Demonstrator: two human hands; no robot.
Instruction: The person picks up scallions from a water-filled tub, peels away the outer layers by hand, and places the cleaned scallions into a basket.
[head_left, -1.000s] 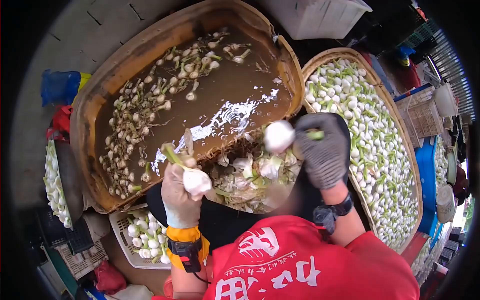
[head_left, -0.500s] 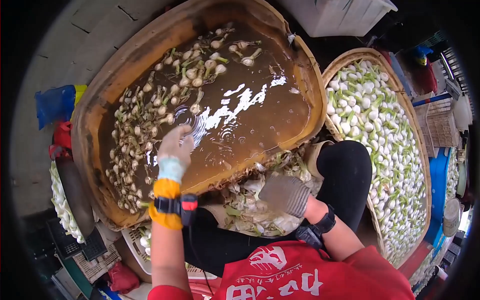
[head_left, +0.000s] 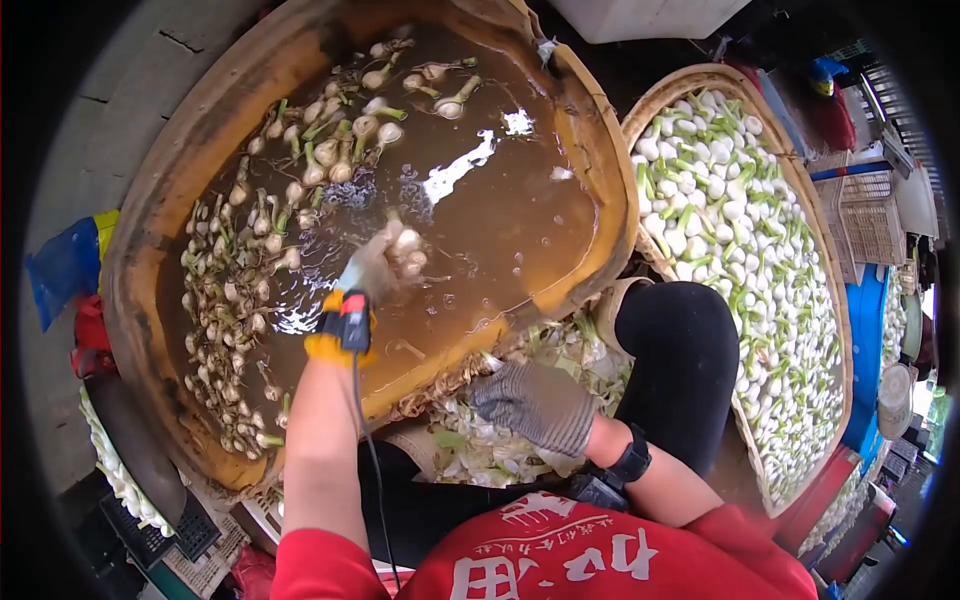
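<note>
My left hand [head_left: 372, 262], in a pale glove, is closed around a few wet garlic bulbs [head_left: 408, 250] just over the brown water of a large tub [head_left: 140, 290]. Many more unpeeled garlic bulbs [head_left: 235, 300] with stems float along the tub's left and far sides. Lower down, my right hand [head_left: 540, 405] wears a grey knitted glove and hovers by the tub's near rim. Its fingers are curled, and whatever they may hold is hidden. Beneath it lies a heap of garlic peelings [head_left: 475, 440] between my legs.
On the right stands a long basket [head_left: 640, 120] full of cleaned white bulbs with green stems. A white bin [head_left: 640, 20] is beyond the tub. Dark crates [head_left: 140, 530] lie at lower left, and a blue container [head_left: 868, 350] stands at far right.
My left hand has gone from stretched over the water to gripping garlic bulbs, with ripples and bubbles beyond it. My right hand has moved slightly left. The whole view has shifted a little.
</note>
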